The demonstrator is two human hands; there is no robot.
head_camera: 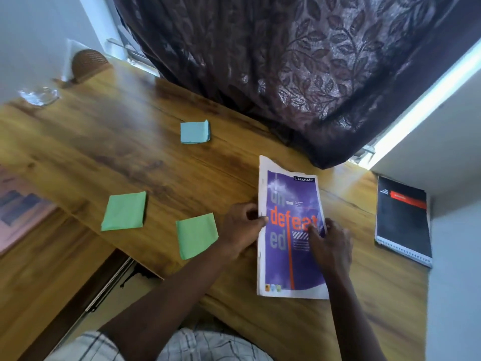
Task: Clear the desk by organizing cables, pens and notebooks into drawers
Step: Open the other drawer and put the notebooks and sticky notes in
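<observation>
A purple notebook (pixel 289 259) with orange lettering lies flat on the wooden desk (pixel 145 162), right of centre. My left hand (pixel 240 227) grips its left edge, thumb on the cover and fingers curled at the spine. My right hand (pixel 329 247) holds the right edge, with the thumb pressed on the cover. A black spiral notebook (pixel 402 220) lies at the desk's far right, against the wall. An open drawer (pixel 114 280) shows under the desk's near-left edge.
Two green sticky-note pads (pixel 124 211) (pixel 196 235) and a blue pad (pixel 194 132) lie on the desk left of the notebook. A glass dish (pixel 39 95) and a brown domed object (pixel 88 64) sit at the far left. A dark curtain (pixel 299 69) hangs behind.
</observation>
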